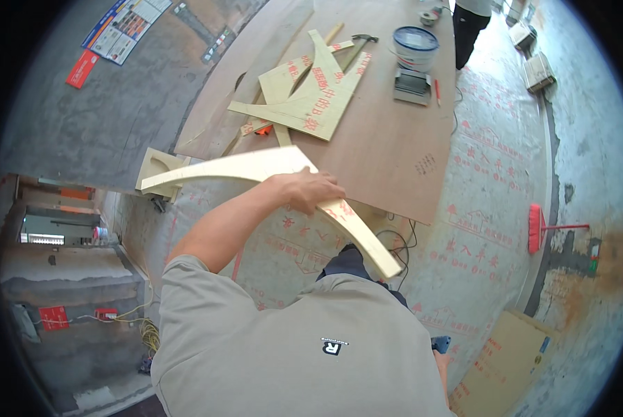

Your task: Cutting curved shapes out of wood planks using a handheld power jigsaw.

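My left hand [310, 190] is closed over the middle of a curved plywood piece [249, 165], an arch-like shape with two long arms, held in front of my body over the near edge of the worktable [395, 167]. Low at my right side, my right hand [440, 360] grips a blue tool [440, 343]; my torso hides most of both, so its kind does not show. Beyond the curved piece, several cut plywood offcuts [318, 101] with red print lie crossed on the table. A hammer [358, 48] rests at their far side.
A white bucket with a blue rim [415, 47], a grey metal box [412, 86] and a red pencil [437, 92] occupy the table's right side. Behind it stands another person [470, 28]. Black cables [403, 243] hang near my legs. A red broom [536, 228] lies rightward.
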A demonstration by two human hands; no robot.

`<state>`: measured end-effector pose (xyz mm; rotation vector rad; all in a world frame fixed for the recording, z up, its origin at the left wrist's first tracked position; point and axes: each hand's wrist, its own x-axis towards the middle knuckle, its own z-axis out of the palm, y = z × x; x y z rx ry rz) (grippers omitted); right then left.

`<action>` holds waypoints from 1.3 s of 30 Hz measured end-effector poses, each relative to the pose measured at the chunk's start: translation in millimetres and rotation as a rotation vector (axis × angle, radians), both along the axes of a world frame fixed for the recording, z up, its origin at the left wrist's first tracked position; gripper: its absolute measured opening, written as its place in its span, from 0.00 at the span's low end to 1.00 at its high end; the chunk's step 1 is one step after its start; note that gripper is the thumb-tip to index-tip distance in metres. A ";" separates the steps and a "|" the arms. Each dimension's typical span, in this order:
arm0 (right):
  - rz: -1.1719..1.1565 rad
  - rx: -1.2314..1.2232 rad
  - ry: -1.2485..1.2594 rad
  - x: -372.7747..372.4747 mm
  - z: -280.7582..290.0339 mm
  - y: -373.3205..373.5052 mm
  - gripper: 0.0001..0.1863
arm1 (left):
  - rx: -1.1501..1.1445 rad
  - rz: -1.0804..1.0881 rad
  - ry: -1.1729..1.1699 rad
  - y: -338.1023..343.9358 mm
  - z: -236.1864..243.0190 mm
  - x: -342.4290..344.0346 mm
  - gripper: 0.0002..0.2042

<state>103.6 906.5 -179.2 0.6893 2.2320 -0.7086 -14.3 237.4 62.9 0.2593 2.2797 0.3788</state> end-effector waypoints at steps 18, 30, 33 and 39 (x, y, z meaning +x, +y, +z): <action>-0.160 0.181 0.100 -55.5 75.3 -162.0 0.07 | -0.768 0.440 0.594 -431.3 -120.7 94.3 0.32; -0.314 0.113 0.073 -65.2 86.3 -160.8 0.04 | -0.739 1.104 0.638 -518.3 -135.3 -39.5 0.39; -0.364 0.104 0.086 -61.0 91.3 -159.1 0.04 | -0.488 1.471 0.926 -507.8 -151.7 -66.2 0.40; -0.408 0.114 0.092 -42.4 94.2 -162.6 0.07 | -0.290 0.729 0.879 -407.8 -182.4 -82.6 0.30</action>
